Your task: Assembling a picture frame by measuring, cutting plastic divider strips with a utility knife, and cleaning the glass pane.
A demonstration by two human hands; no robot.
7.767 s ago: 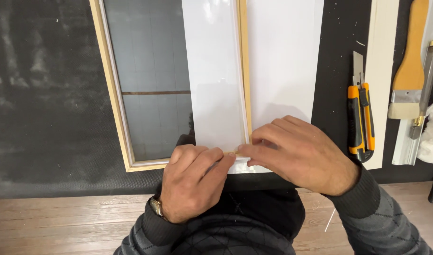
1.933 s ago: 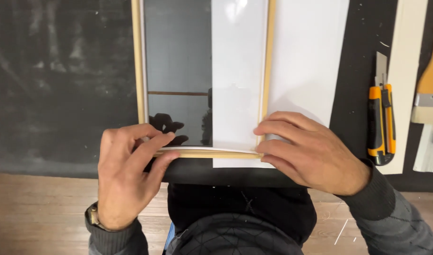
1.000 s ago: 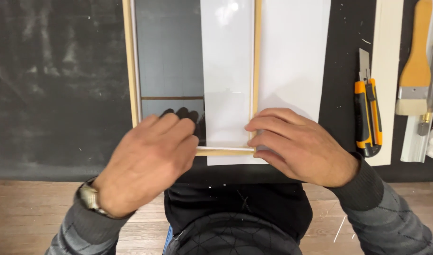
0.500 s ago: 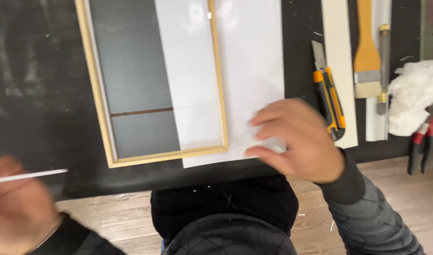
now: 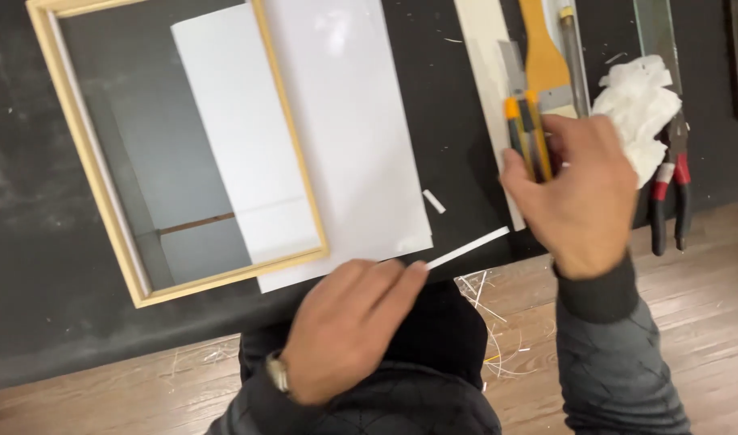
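Head view: left hand (image 5: 345, 326) pinches thin white strip (image 5: 467, 247) by near end, over table edge, just right of white sheet (image 5: 345, 121). Right hand (image 5: 578, 189) fingers curled around knife (image 5: 523, 133), yellow-black, at pale board (image 5: 485, 89). Wooden frame (image 5: 103, 201) overlaps sheet's left part. Brush (image 5: 542, 52), tissue (image 5: 638, 109), pliers (image 5: 671, 193) lie right.

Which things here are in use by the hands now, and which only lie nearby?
In use: left hand holding thin white strip; right hand on yellow utility knife.
Lying about: wooden frame, white sheet, brush, crumpled tissue, red-handled pliers.
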